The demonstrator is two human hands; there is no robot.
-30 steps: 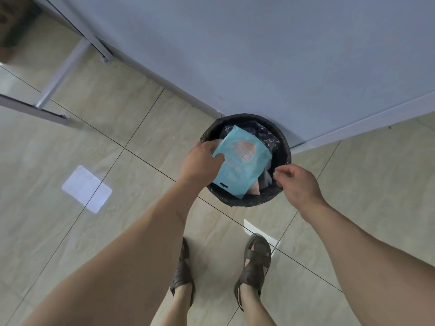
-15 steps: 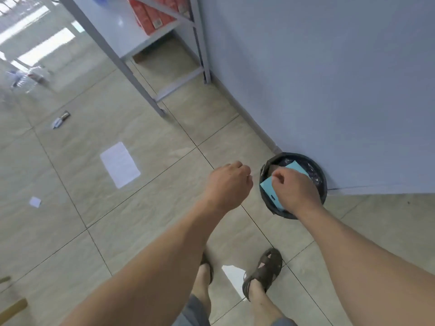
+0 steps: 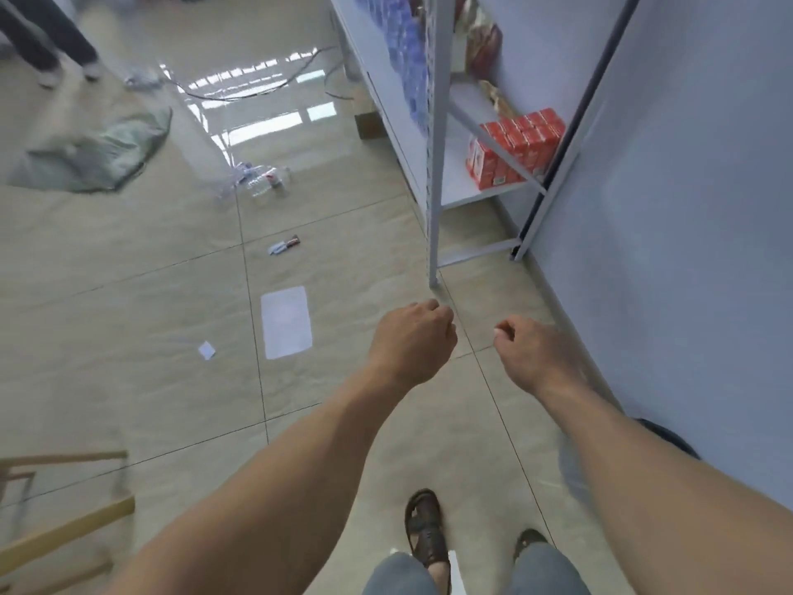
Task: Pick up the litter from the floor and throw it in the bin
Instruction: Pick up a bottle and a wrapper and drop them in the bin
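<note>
Both hands were empty here, left hand and right hand loosely curled around nothing. Bin sat at my right by the wall. Next up, I figured: walk over and crouch for the white paper and that wrapper further out.

floor: wrapper lies beyond paper sheet; paper scrap to its left
right: shelf rack holds cartons

Lighting bright, even daylight; image softened by motion blur.
Window glare is reflected on the glossy floor at upper centre; edges are smeared and bowed by wide-angle distortion; shadows are faint.
</note>
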